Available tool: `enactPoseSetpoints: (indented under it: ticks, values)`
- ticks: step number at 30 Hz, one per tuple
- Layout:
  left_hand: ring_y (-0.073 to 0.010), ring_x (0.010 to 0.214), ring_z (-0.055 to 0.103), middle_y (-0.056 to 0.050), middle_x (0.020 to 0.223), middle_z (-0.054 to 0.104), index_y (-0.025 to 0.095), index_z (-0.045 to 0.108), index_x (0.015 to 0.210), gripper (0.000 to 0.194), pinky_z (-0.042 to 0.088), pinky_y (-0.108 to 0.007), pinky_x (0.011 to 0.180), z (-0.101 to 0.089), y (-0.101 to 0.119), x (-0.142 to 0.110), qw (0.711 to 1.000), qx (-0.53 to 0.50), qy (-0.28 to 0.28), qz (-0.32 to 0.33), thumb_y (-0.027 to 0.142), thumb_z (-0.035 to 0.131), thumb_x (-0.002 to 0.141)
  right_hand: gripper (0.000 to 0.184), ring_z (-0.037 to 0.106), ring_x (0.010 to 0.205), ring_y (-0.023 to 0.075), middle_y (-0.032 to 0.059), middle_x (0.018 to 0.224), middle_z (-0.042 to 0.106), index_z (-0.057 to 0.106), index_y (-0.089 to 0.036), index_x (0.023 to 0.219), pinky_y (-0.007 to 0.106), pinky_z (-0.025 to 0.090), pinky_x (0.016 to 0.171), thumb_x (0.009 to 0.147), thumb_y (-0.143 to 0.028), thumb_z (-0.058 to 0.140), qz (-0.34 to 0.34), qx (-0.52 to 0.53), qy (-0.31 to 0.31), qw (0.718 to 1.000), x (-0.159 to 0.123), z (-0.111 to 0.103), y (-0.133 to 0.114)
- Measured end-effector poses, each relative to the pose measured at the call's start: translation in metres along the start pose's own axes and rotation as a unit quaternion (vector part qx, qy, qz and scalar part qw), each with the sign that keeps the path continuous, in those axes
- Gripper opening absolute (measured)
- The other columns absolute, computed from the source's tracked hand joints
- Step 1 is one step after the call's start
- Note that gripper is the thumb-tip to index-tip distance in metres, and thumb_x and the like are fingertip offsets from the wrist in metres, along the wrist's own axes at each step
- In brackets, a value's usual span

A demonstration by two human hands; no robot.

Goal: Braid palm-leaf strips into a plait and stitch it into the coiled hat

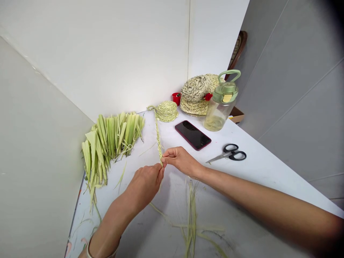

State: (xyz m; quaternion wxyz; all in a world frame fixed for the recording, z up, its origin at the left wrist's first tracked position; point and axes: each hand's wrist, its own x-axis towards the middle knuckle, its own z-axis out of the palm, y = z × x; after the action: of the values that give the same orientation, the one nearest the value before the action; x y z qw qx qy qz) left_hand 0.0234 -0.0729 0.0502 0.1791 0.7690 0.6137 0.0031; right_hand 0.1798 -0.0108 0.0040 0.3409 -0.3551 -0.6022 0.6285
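A thin green braided leaf cord [158,138] runs across the white table [258,168] from a small coiled roll of braid [167,110] toward me. My left hand [146,184] and my right hand [180,160] meet at the near end of the cord, both with fingers pinched closed on it. Loose leaf strips [191,215] trail from under my hands toward the table's near edge.
A pile of green leaf strips [110,139] lies at the left by the wall. A dark phone [192,134], black-handled scissors [228,154], a clear bottle with a green lid [221,104], woven straw pieces [197,94] and a red cup [176,98] sit behind.
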Motion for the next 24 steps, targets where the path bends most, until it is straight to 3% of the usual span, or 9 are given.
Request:
enactPoseSetpoints:
  ticks: [5,8,9,12,13,15,18,21,24]
  values:
    - [-0.0175,0.049,0.050,-0.002,0.058,0.061,0.021,0.057,0.071,0.028,0.028,-0.030,0.058,0.005,0.012,0.000,0.998,-0.059,-0.017,-0.008,0.024,0.043,0.096,0.018,0.057,0.063,0.0125,-0.0030,0.065,0.065,0.060,-0.018,0.072,0.024,0.040,0.062,0.075,-0.033,0.070,0.005,0.039,-0.003,0.999,-0.001,-0.001,-0.001]
    - [-0.0167,0.050,0.053,0.001,0.052,0.057,0.020,0.062,0.066,0.040,0.032,-0.028,0.058,-0.003,0.002,0.000,0.985,-0.162,-0.056,0.011,0.041,0.046,0.097,0.025,0.053,0.058,0.0099,-0.0011,0.070,0.069,0.059,-0.017,0.076,0.023,0.035,0.055,0.071,-0.037,0.074,0.017,0.063,-0.021,0.998,0.000,-0.005,-0.005]
    - [-0.0165,0.052,0.053,0.001,0.053,0.056,0.021,0.062,0.066,0.044,0.033,-0.027,0.058,-0.006,-0.003,0.001,0.980,-0.195,-0.037,0.007,0.047,0.044,0.096,0.028,0.048,0.054,0.0083,-0.0007,0.072,0.069,0.060,-0.017,0.077,0.022,0.031,0.051,0.070,-0.039,0.075,0.022,0.069,-0.027,0.997,0.000,-0.007,-0.006]
    - [-0.0165,0.068,0.053,0.001,0.071,0.058,0.020,0.061,0.081,0.038,0.037,-0.026,0.065,-0.008,-0.018,0.008,0.957,-0.260,0.129,-0.007,0.051,0.045,0.096,0.036,0.030,0.047,0.0056,-0.0003,0.073,0.069,0.059,-0.017,0.080,0.023,0.017,0.044,0.069,-0.048,0.075,0.036,0.079,-0.045,0.995,0.000,-0.012,-0.009]
    - [-0.0169,0.076,0.053,0.000,0.080,0.059,0.020,0.059,0.087,0.034,0.039,-0.026,0.070,-0.006,-0.021,0.011,0.945,-0.295,0.143,0.008,0.050,0.045,0.096,0.039,0.028,0.046,0.0055,0.0001,0.073,0.069,0.059,-0.017,0.080,0.023,0.016,0.044,0.069,-0.050,0.074,0.039,0.080,-0.051,0.995,0.000,-0.013,-0.009]
    - [-0.0168,0.084,0.053,-0.002,0.089,0.058,0.021,0.055,0.093,0.033,0.041,-0.028,0.078,0.002,-0.026,0.017,0.919,-0.385,0.069,0.054,0.049,0.040,0.098,0.043,0.028,0.047,0.0054,0.0003,0.072,0.068,0.057,-0.017,0.080,0.022,0.016,0.044,0.068,-0.054,0.073,0.040,0.075,-0.059,0.995,0.001,-0.014,-0.008]
    - [-0.0140,0.068,0.045,0.002,0.075,0.046,0.020,0.051,0.090,0.040,0.041,-0.026,0.066,0.013,-0.028,0.022,0.887,-0.450,-0.055,0.087,0.055,0.033,0.099,0.045,0.030,0.046,0.0054,-0.0021,0.066,0.063,0.056,-0.017,0.080,0.022,0.016,0.044,0.069,-0.057,0.072,0.031,0.049,-0.065,0.996,0.002,-0.015,-0.004]
    - [-0.0117,0.058,0.030,0.005,0.068,0.033,0.019,0.050,0.083,0.044,0.029,-0.024,0.054,0.015,-0.028,0.023,0.896,-0.434,-0.057,0.072,0.059,0.036,0.096,0.042,0.035,0.047,0.0060,-0.0022,0.066,0.063,0.056,-0.017,0.081,0.021,0.020,0.044,0.074,-0.056,0.069,0.007,-0.001,-0.072,0.997,0.004,-0.014,-0.003]
    - [-0.0116,0.058,0.027,0.005,0.067,0.033,0.019,0.048,0.078,0.044,0.023,-0.025,0.053,0.012,-0.027,0.023,0.909,-0.411,-0.038,0.061,0.058,0.040,0.095,0.028,0.053,0.060,0.0105,0.0013,0.076,0.068,0.057,-0.016,0.083,0.022,0.034,0.052,0.086,-0.044,0.060,-0.027,-0.071,-0.091,0.993,0.004,-0.014,-0.008]
